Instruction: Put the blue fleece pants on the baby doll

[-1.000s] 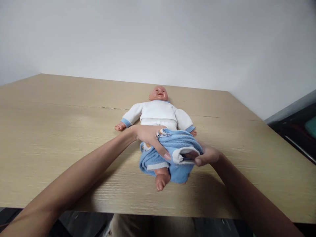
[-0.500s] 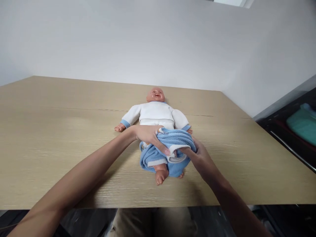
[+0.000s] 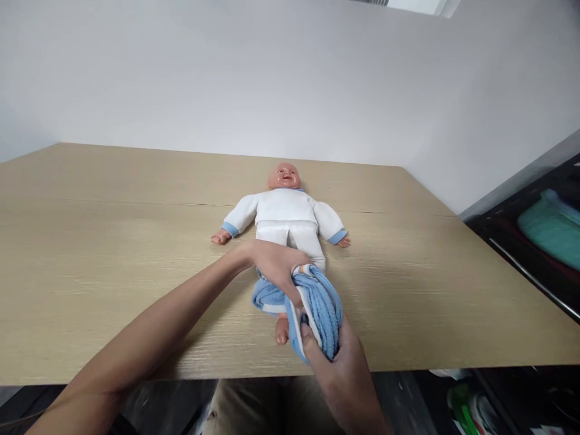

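Note:
A baby doll (image 3: 285,211) in a white top lies on its back on the wooden table (image 3: 113,260), head toward the wall. Light blue pants with white cuffs (image 3: 317,305) are bunched around its lower legs. My left hand (image 3: 276,266) is closed on the waistband side of the blue pants over the doll's left thigh. My right hand (image 3: 338,362) grips the bunched pants from below, near the table's front edge. One bare doll foot (image 3: 281,331) pokes out between my hands.
A white wall stands behind the table. At the right, past the table edge, a dark shelf holds a teal folded cloth (image 3: 550,232). Coloured items lie on the floor at lower right (image 3: 471,402).
The blue pants have slid down from the doll's hips to its lower legs, baring white trousers underneath. My right hand has moved down toward the table's front edge, still gripping the pants.

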Action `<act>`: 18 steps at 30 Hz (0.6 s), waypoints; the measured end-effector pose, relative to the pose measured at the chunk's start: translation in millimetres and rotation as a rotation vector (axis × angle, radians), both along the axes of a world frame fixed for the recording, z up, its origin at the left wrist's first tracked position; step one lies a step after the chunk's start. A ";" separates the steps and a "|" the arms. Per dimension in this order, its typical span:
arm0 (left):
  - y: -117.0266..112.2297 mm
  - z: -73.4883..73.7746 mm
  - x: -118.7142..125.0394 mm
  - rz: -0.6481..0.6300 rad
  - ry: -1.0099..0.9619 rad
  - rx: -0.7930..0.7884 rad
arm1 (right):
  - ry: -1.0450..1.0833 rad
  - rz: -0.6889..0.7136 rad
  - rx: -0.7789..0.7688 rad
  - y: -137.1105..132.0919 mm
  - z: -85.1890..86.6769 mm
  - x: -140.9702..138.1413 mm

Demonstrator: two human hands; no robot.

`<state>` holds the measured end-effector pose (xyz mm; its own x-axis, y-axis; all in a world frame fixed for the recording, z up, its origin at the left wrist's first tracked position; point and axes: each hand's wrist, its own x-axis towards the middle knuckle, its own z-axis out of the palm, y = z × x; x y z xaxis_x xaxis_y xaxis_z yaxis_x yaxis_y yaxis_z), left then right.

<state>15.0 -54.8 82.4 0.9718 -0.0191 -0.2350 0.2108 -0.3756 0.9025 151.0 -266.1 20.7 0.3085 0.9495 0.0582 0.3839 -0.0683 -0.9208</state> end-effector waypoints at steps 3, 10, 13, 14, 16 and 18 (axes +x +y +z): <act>-10.5 3.0 2.8 0.077 0.011 0.244 | -0.085 -0.101 0.035 -9.1 -4.2 1.8; -48.7 3.7 8.9 0.299 0.166 0.709 | -0.326 -0.219 -0.013 -13.2 -25.9 39.1; -59.2 -2.0 9.2 0.329 0.219 0.779 | -0.380 -0.197 -0.012 -13.0 -31.1 44.7; -61.8 -3.4 9.3 0.339 0.234 0.793 | -0.394 -0.192 -0.005 -12.5 -31.7 44.9; -66.4 -4.0 9.5 0.363 0.274 0.802 | -0.400 -0.179 0.019 -11.2 -32.8 44.2; -70.5 -2.4 10.4 0.379 0.317 0.790 | -0.360 -0.152 0.019 -10.3 -35.6 43.6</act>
<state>25.5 -125.3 79.9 0.7687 0.5650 -0.2997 0.6378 -0.7117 0.2943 194.5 -276.4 -14.9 0.4020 0.8922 0.2059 0.6699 -0.1332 -0.7304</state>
